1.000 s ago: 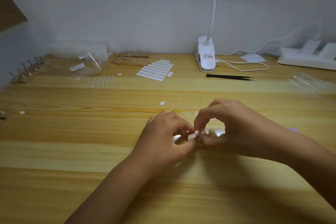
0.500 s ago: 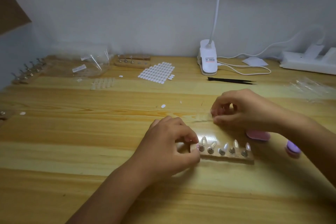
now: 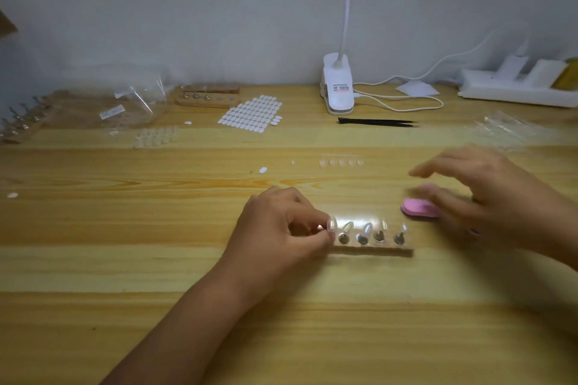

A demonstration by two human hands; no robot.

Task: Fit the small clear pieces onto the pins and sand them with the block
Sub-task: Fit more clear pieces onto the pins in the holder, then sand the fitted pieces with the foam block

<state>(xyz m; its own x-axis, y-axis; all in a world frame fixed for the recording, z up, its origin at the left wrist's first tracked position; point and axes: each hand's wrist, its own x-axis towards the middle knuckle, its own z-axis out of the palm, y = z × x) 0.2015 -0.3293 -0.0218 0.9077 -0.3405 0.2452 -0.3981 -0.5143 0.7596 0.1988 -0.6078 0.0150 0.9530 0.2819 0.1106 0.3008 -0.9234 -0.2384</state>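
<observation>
A wooden strip (image 3: 373, 247) with a row of metal pins lies at the table's middle, and small clear pieces (image 3: 366, 228) sit on the pins. My left hand (image 3: 281, 225) grips the strip's left end, its thumb and fingers curled beside the leftmost clear piece (image 3: 331, 224). A pink sanding block (image 3: 417, 208) lies just right of the strip. My right hand (image 3: 481, 194) hovers over the block with fingers spread and blurred, holding nothing. A short row of loose clear pieces (image 3: 341, 162) lies farther back.
At the back stand a white clip lamp (image 3: 337, 87), black tweezers (image 3: 375, 122), a sheet of white oval stickers (image 3: 250, 112), another wooden pin strip (image 3: 206, 97), clear plastic bags (image 3: 125, 103) and a power strip (image 3: 516, 84). More clear packets (image 3: 506, 131) lie right.
My right hand left a row of clear pieces behind the strip and swung right and nearer, over the pink block. My left hand stays on the strip's left end.
</observation>
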